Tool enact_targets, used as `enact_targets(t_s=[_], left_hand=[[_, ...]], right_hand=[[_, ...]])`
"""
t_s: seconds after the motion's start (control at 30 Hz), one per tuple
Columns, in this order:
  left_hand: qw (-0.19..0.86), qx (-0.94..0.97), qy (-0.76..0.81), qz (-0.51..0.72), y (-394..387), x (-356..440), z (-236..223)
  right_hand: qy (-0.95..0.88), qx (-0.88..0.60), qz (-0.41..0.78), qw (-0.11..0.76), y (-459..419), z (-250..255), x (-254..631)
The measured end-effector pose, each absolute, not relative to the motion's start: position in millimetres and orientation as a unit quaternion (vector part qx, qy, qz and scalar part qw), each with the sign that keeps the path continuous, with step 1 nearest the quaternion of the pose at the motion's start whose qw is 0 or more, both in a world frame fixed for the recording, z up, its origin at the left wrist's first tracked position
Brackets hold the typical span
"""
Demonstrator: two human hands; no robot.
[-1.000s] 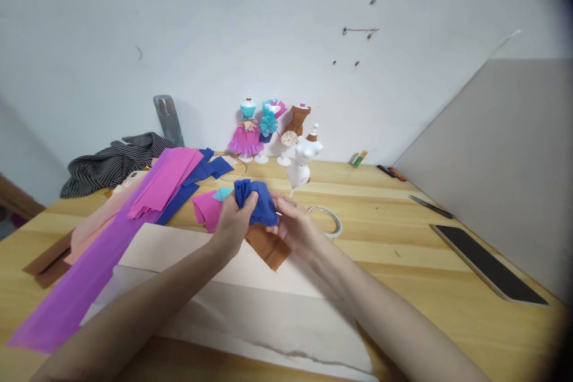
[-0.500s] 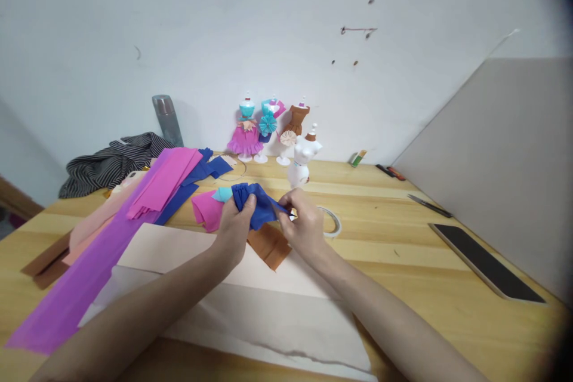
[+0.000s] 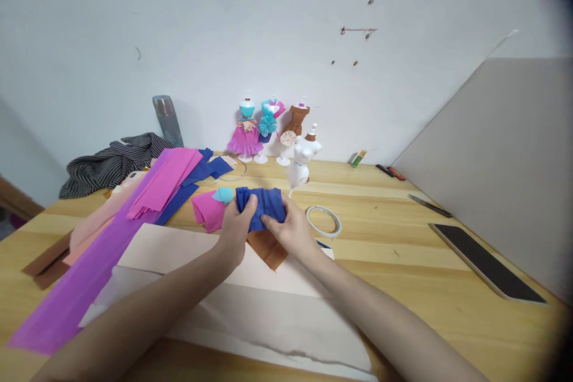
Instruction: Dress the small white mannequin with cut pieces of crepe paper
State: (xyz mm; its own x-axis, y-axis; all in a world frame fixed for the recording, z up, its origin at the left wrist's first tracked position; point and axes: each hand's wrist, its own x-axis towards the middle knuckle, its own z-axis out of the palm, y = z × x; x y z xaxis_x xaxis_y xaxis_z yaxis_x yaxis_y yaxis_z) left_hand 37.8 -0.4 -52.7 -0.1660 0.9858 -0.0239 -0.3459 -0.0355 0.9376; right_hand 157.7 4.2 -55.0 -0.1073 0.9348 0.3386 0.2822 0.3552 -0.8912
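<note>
My left hand (image 3: 235, 230) and my right hand (image 3: 289, 231) are both closed on a pleated piece of dark blue crepe paper (image 3: 264, 206), held between them just above the wooden table (image 3: 403, 250). Under the hands lie a folded brown paper piece (image 3: 268, 250) and a large pale pink sheet (image 3: 197, 256). A crumpled pink piece (image 3: 206, 209) with a small teal scrap (image 3: 222, 194) sits just left of the blue paper. A bare white mini mannequin (image 3: 302, 161) stands right behind it.
Long purple, pink and blue paper strips (image 3: 147, 197) lie at the left. Three dressed mini mannequins (image 3: 268, 128), a grey flask (image 3: 166, 119) and striped cloth (image 3: 111, 164) are at the back. A tape ring (image 3: 323, 219), scissors (image 3: 430, 206) and a dark tablet (image 3: 486, 262) lie right.
My right hand moved left from pulling at the blue paper's end. The paper now sits gathered into neat pleats between both hands.
</note>
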Motion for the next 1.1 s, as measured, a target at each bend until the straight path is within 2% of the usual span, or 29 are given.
enact_targets(t_s=[0.1, 0.3, 0.47, 0.53, 0.6, 0.73, 0.97, 1.1], left_hand=[[0.599, 0.377, 0.402, 0.581, -5, 39, -49], [0.652, 0.337, 0.353, 0.58, -10, 43, -50], [0.677, 0.336, 0.329, 0.566, -14, 48, -50], [0.678, 0.329, 0.337, 0.564, -14, 48, -53], [0.671, 0.311, 0.351, 0.575, -12, 47, -55], [0.642, 0.268, 0.397, 0.598, 0, 41, -55], [0.607, 0.292, 0.447, 0.589, 21, 19, -47], [0.629, 0.347, 0.445, 0.535, 21, 16, -51]], right_hand=[[-0.711, -0.481, 0.248, 0.449, 3, -56, 159], [-0.737, -0.466, 0.24, 0.427, 1, -59, 159], [-0.78, -0.466, 0.166, 0.384, 1, -65, 159], [-0.785, -0.446, 0.193, 0.385, 2, -65, 158], [-0.778, -0.417, 0.271, 0.384, 2, -63, 158], [-0.761, -0.397, 0.378, 0.345, 3, -56, 160], [-0.764, -0.428, 0.379, 0.298, 1, -52, 160], [-0.751, -0.449, 0.351, 0.334, 5, -53, 163]])
